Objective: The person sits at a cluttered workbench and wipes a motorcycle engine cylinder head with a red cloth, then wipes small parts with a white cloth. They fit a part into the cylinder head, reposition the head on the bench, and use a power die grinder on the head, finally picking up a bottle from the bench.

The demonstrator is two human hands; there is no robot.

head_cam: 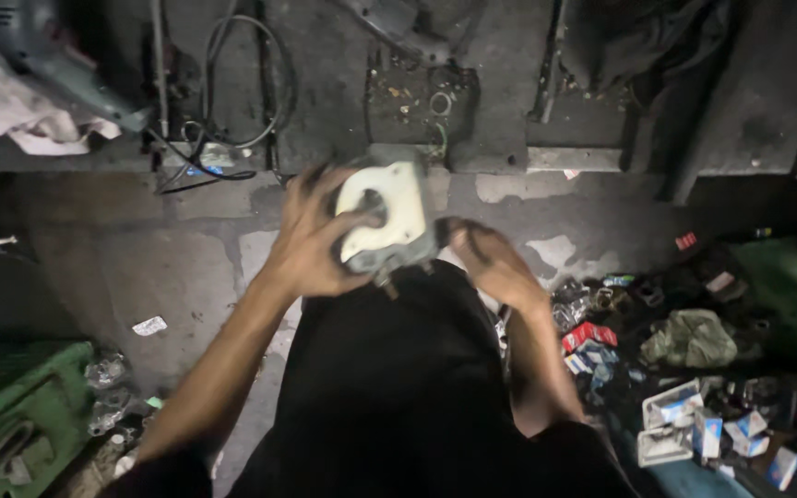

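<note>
1. Holding a pale metal part point(389, 217), the left hand point(311, 244) has its grip wrapped around the part's left edge, fingers spread over the top and thumb pressing toward the round hole in the flat cream-coloured face.

2. The part sits directly to the right of the left grip and touching it, raised above the person's lap and the dark trousers point(398, 387). Its flat face tilts up toward the camera; its long axis runs roughly up and down in the view, with a darker, greyer body showing under the lower edge.

3. The right hand point(491, 263) lies just beside the part's lower right corner. Its fingers are curled and dark with grime; motion blur hides whether they touch the part or grip anything, so I cannot tell.

4. The left hand is plainly the nearer one and carries the part; the right sits lower and to the right of it.

5. Beyond the left grip, a concrete floor point(186, 267) runs up to a step with coiled cable point(242, 92) and a crumpled pale rag point(20, 106) over a grey power tool.

6. Well to the right of the right hand lies a heap of small cartons and wrappers point(684, 415); down left of the left arm stands a green crate point(20, 406).
</note>
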